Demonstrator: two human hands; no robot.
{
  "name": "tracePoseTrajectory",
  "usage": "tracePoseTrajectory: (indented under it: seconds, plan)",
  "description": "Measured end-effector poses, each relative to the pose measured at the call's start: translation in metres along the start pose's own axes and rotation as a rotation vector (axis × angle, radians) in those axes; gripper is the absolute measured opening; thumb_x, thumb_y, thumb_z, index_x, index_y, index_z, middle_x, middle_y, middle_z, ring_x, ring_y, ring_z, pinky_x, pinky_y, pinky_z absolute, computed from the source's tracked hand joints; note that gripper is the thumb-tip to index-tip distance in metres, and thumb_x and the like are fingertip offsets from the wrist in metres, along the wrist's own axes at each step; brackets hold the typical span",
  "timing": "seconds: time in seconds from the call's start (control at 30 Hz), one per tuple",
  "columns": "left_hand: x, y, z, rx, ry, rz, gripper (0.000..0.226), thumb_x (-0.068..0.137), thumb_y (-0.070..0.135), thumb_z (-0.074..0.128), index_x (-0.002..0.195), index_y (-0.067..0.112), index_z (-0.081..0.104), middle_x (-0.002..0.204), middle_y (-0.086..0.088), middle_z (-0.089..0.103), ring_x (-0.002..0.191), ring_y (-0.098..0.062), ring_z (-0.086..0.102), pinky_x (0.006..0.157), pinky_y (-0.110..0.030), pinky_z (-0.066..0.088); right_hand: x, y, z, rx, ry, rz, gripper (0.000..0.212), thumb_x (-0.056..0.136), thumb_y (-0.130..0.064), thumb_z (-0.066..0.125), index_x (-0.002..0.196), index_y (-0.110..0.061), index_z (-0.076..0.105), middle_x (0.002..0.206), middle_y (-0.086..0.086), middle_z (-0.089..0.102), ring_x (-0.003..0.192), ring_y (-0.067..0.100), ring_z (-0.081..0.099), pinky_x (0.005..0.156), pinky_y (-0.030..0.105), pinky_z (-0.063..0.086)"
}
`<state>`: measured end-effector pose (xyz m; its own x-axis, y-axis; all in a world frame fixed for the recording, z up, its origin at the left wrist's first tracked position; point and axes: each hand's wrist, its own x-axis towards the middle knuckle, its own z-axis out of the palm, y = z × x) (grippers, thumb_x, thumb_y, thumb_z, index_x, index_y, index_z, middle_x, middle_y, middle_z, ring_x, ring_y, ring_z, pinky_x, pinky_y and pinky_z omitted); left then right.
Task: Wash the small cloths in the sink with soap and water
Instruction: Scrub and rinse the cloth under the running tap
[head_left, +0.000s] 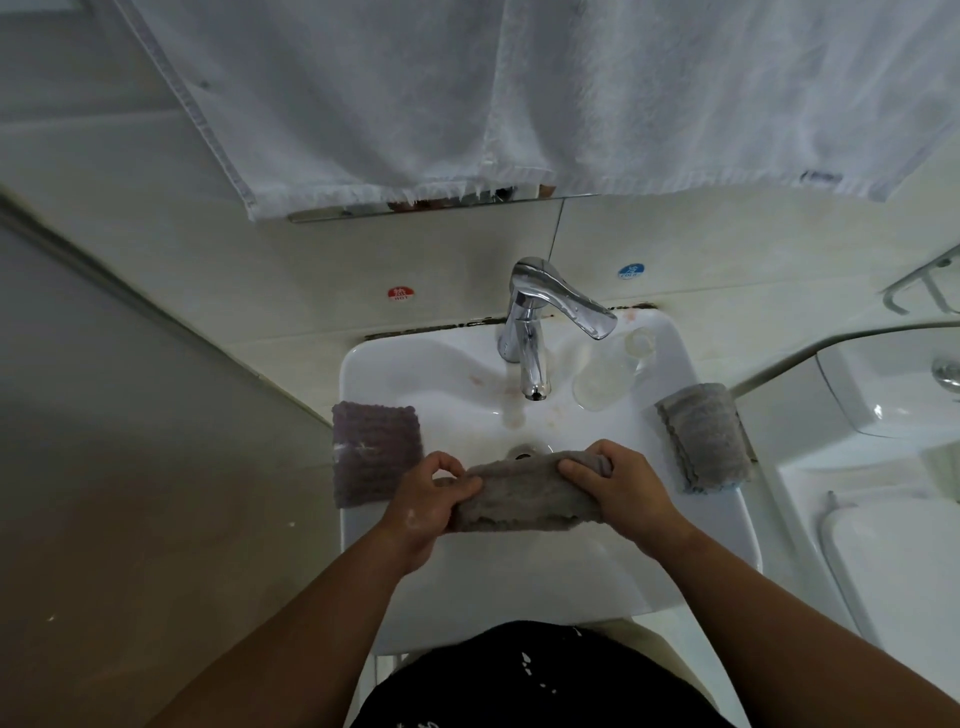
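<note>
k: dark shirt (545, 686) nearest cam, right at the front edge of the sink (519, 582). what's held?
m: one grey cloth (524, 493), bunched into a roll, over the middle of the bowl, just in front of the drain.
k: grips?
m: left grip (436, 493) curled round the roll's left end, right grip (613, 480) pinching the right end, fingers on top. both closed on it, neither spread.
k: axis?
m: long axis runs left-right, parallel to the sink's front edge, so the roll lies between the two grips and neither is nearer. tap (532, 364) sits straight behind, at the back edge. can't see any water stream. next is likely a rub or wring, just my guess.
k: counts?
m: three small cloths: the held one, purple cloth (374, 452) draped on the left edge, folded grey cloth (706, 436) on the right edge, both apart from the grips. one tap, one clear container (608, 382) near the back right corner, one white towel (467, 104) hanging above.
</note>
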<state>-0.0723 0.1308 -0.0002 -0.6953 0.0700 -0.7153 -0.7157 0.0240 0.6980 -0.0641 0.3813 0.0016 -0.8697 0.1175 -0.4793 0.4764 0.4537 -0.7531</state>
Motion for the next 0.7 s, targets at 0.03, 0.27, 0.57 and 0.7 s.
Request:
tracePoseTrajectory:
  seconds: [0.03,0.27,0.57,0.7]
  plan:
    - [0.002,-0.003,0.0,0.06,0.028,0.012,0.015,0.089,0.019,0.075,0.089,0.013,0.061,0.083,-0.015,0.067,0.072,-0.023,0.063,0.061,-0.033,0.051,0.0,0.003,0.001,0.04,-0.023,0.0,0.026,0.086,-0.038,0.077,0.081,-0.016,0.063,0.07,-0.001,0.064,0.06,0.015,0.057,0.054,0.033,0.046]
    - [0.005,-0.027,0.007,0.356,0.036,0.039,0.038,0.093,0.045,0.067,0.077,0.012,0.056,0.068,-0.002,0.054,0.061,-0.016,0.051,0.051,-0.03,0.043,-0.01,0.024,0.013,0.289,-0.05,0.074,0.009,0.088,-0.015,0.076,0.093,-0.022,0.072,0.089,0.005,0.07,0.073,0.021,0.065,0.055,0.037,0.054]
    - [0.003,-0.028,0.003,-0.084,-0.135,-0.076,0.048,0.088,-0.011,0.064,0.117,0.027,0.068,0.119,-0.025,0.059,0.097,-0.037,0.067,0.074,-0.037,0.058,0.0,0.03,0.0,-0.131,0.06,-0.003,0.021,0.084,-0.044,0.077,0.087,-0.025,0.067,0.079,-0.012,0.067,0.073,0.002,0.061,0.055,0.013,0.038]
    - [0.006,-0.032,0.004,0.048,-0.079,0.022,0.04,0.097,0.011,0.064,0.117,0.045,0.066,0.122,-0.014,0.057,0.109,-0.029,0.064,0.083,-0.038,0.06,0.009,0.038,0.002,-0.09,0.007,0.022,0.021,0.087,-0.034,0.076,0.103,-0.028,0.063,0.089,-0.009,0.063,0.075,0.014,0.062,0.051,0.019,0.044]
